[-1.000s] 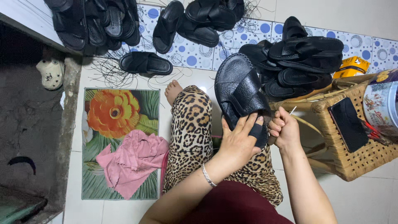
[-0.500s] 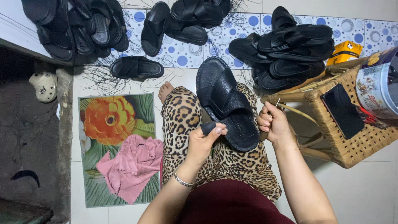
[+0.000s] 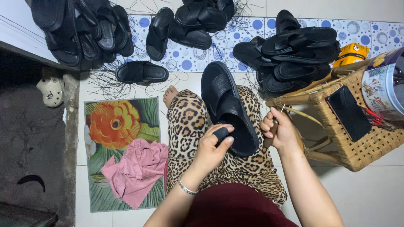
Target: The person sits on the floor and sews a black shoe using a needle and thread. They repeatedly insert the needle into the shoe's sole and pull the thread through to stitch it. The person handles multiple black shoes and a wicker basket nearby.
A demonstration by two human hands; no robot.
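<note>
L hand grips sandal heel; R hand fisted w/ needle.

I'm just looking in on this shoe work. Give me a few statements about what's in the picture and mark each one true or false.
1. The left hand grips the heel end of a black sandal lying on the person's lap. True.
2. The right hand is empty. False: it holds a thin needle-like tool.
3. A pink cloth lies on a flowered mat. True.
4. A dark phone rests on the tiled floor. False: it lies on the wicker stool.
5. The sandals piled on the floor are white. False: they are black.
</note>
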